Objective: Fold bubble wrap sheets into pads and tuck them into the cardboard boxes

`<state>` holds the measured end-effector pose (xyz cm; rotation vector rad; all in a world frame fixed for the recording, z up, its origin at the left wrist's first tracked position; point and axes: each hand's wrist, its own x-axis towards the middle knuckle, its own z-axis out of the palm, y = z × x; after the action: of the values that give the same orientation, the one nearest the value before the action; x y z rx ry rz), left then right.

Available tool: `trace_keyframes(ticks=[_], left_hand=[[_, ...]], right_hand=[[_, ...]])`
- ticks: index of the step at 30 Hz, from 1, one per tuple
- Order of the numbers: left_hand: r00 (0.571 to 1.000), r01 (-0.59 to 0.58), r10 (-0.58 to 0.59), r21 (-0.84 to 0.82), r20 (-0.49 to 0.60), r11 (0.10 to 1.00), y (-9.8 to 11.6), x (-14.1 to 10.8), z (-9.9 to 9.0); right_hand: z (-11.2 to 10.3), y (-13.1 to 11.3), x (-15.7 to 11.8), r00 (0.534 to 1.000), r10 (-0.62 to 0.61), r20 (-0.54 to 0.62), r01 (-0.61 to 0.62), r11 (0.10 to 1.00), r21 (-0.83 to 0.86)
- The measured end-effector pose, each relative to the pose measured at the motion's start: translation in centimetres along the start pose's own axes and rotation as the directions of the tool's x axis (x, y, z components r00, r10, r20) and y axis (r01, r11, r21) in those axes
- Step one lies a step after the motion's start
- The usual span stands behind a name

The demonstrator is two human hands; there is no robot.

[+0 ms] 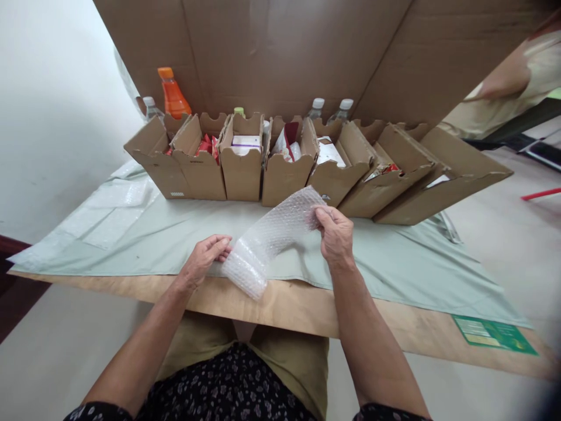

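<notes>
A strip of clear bubble wrap (280, 228) stretches slantwise between my hands, over the front edge of the table. My right hand (335, 234) pinches its upper right end between thumb and fingers. At the lower left end, my left hand (208, 254) has its thumb and fingers closed together against the edge of the wrap; the exact contact is partly hidden. The lower end of the strip curls and hangs over the bare wood.
Several open cardboard boxes (243, 175) stand in a row behind, holding packets and white cartons. Bottles, including an orange one (174, 96), show behind them before a tall cardboard panel (280, 52). More bubble wrap (118, 196) lies left on the pale green cloth (175, 225). Another person's arm (504, 73) is at right.
</notes>
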<state>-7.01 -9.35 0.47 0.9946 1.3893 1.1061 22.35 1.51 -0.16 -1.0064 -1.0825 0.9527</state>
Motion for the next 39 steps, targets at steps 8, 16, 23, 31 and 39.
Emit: trace_keyframes(ticks=[8,16,23,31,39], left_hand=[[0.999,-0.031,0.031,0.007,0.038,0.999,-0.7,-1.5,0.1],[0.995,0.008,-0.008,-0.002,0.096,1.0,-0.8,-2.0,-0.2],[0.998,0.016,-0.015,-0.012,0.055,1.0,-1.0,-2.1,-1.1],[1.0,0.021,-0.021,-0.031,0.002,0.999,-1.4,-1.9,-1.0],[0.999,0.017,-0.019,-0.044,-0.045,0.999,-1.5,-1.6,-1.3]], right_hand=[[0.1,0.2,-0.1,1.0,-0.021,-0.001,0.021,0.998,-0.057],[-0.2,0.5,0.1,0.98,0.037,0.196,0.016,0.965,-0.261],[1.1,0.4,-1.8,0.847,0.162,0.506,0.173,0.817,-0.55],[1.5,-1.2,-2.4,0.723,0.222,0.655,0.321,0.731,-0.602],[1.5,-0.5,-2.5,0.675,0.197,0.711,0.432,0.676,-0.597]])
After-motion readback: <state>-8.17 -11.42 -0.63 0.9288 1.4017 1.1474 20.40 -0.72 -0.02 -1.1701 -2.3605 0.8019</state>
